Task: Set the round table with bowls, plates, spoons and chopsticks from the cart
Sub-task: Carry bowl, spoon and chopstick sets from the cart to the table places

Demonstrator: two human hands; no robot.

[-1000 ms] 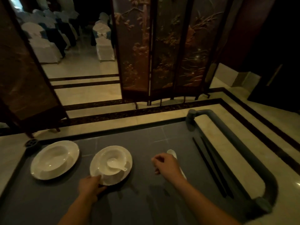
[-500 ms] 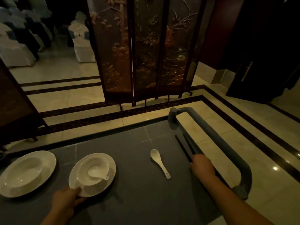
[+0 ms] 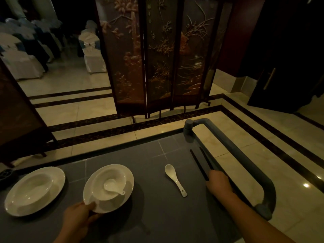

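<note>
Head view, dim light, looking down on the grey cart top (image 3: pixel 157 216).

Hidden or unclear: the near ends of the two dark chopsticks (image 3: pixel 197 161) lie under my right hand (image 3: pixel 218 183). Their far ends point away from me, along the cart's right edge and just beside the grey handle (image 3: pixel 238 151). The right-hand stick is hard to separate from the dark edge behind it. Both of my forearms are cut off by the bottom of the frame. The fingers of my left hand (image 3: pixel 78 218) are partly out of sight beneath the plate's rim.

Hands: my right hand is turned back-up with its knuckles towards me and sits over the chopsticks. Its fingertips are hidden, so I cannot tell whether they have closed round the sticks. My left hand pinches the near rim of the middle plate (image 3: pixel 128 174), thumb on top and fingers below.

Tableware: this plate carries a bowl (image 3: pixel 98 181) with a white spoon (image 3: pixel 112 186) lying in it. To its left and apart from it is a second plate (image 3: pixel 57 174) with its own bowl (image 3: pixel 33 188). A loose spoon (image 3: pixel 175 179) lies flat between the middle plate and the chopsticks, touching neither, with its handle towards me.

Background: a carved folding screen (image 3: pixel 157 58) stands on pale floor tiles, and covered chairs (image 3: pixel 93 50) are at far left.
</note>
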